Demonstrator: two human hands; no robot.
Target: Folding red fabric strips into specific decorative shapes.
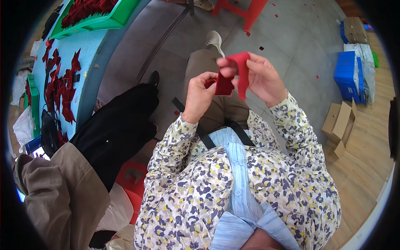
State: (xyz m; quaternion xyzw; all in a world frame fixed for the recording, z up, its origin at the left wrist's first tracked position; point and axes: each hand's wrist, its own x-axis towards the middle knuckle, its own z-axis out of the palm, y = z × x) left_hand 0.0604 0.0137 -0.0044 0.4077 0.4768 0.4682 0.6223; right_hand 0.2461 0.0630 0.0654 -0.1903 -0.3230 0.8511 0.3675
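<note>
Hands are meeting at chest height over the lap, both pinching one red fabric piece (233, 75). Right hand (260, 77) is closing thumb and forefinger on the top edge of the strip; the remaining fingers are curling loosely behind it. Left hand (199, 93) is gripping the lower left corner, fingers folded tight, thumb pressing on the near face.

Key relation: the piece's long axis is running roughly vertical in the head view, top end at the right fingertips, and it is hanging down from there. The lower, darker fold is sitting lower left, against the left fingertips. So the fabric is lying between the two hands, touching both; neither hand is nearer. The right is controlling the upper end, the left the lower fold.

Cannot tell how many layers are being pinched, as the fold is hiding its back face.

Surroundings: a blue table (89, 62) is lying well to the left, out of reach of either hand, carrying scattered red pieces (62, 89) and a green tray (118, 16) holding more. A second person's dark trouser leg (118, 125) is sitting between the table and the hands. Cardboard boxes (339, 125) and blue crates (348, 75) are sitting well apart on the right.
</note>
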